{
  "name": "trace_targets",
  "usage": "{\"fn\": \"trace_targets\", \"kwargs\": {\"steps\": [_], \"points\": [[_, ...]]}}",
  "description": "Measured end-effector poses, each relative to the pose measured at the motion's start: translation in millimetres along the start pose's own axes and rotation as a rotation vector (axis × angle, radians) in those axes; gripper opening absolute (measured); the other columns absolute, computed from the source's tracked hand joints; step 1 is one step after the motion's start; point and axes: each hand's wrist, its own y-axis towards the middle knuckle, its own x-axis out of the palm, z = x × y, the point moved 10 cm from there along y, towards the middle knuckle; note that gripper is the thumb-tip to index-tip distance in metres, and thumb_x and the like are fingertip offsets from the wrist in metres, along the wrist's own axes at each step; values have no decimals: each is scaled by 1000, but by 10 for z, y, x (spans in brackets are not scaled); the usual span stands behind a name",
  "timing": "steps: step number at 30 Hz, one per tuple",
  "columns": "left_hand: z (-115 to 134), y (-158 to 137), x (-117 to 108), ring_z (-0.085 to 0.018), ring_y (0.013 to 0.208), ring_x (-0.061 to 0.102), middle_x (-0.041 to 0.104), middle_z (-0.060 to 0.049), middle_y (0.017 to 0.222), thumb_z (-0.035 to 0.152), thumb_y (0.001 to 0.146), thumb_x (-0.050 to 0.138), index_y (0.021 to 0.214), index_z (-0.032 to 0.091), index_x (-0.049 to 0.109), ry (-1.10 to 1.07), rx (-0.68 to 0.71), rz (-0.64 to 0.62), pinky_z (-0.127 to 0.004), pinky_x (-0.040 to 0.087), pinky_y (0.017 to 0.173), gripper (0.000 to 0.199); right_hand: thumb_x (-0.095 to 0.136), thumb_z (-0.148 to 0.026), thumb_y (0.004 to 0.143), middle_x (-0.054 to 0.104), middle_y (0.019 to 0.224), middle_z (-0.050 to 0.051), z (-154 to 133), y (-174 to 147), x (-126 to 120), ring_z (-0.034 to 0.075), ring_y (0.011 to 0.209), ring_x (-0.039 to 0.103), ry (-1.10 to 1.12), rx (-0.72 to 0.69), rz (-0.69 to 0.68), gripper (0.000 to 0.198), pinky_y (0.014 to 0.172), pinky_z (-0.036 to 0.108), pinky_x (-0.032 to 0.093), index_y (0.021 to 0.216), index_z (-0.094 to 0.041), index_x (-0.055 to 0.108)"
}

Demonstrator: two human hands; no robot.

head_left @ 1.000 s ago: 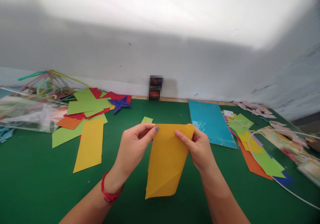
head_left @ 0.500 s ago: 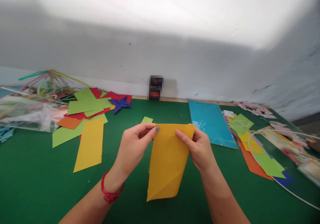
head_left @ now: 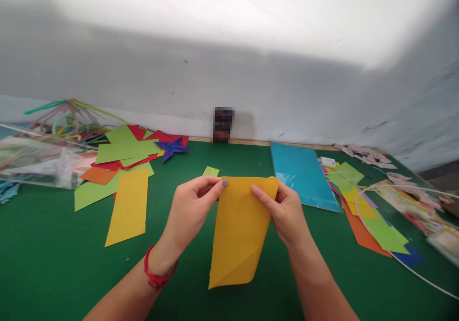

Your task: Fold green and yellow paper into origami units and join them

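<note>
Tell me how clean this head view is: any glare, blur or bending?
Head view: the hands, left and right, and the orange paper are sharp and evenly lit; the wall is washed out at the top; the table edge bows; one small object is pixelated.

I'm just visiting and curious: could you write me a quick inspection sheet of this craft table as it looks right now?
Surface: green table, backed by a wooden edge strip.
Job's things: yellow-orange paper sheet, held up by its top edge, one bottom corner folded over.
Clutter: loose green, red, orange and yellow papers at left, purple folded star, clear plastic bag, blue sheet, mixed papers at right.
Hands: left hand pinches the sheet's top left corner; right hand pinches the top right. Red string bracelet on the left wrist.
Cables: thin white cord looping at right.
Surroundings: white wall; small blurred object against it.
</note>
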Motion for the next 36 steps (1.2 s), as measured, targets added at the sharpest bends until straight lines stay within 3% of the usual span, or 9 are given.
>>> {"fn": "trace_targets", "kwargs": {"steps": [36], "points": [[-55, 23, 56, -16, 81, 66, 71, -3, 87, 34, 78, 63, 89, 18, 68, -144, -67, -64, -22, 54, 70, 20, 75, -39, 63, 67, 73, 2, 4, 10, -7, 17, 66, 63, 34, -4, -2, 26, 54, 25, 52, 78, -21, 64]]}}
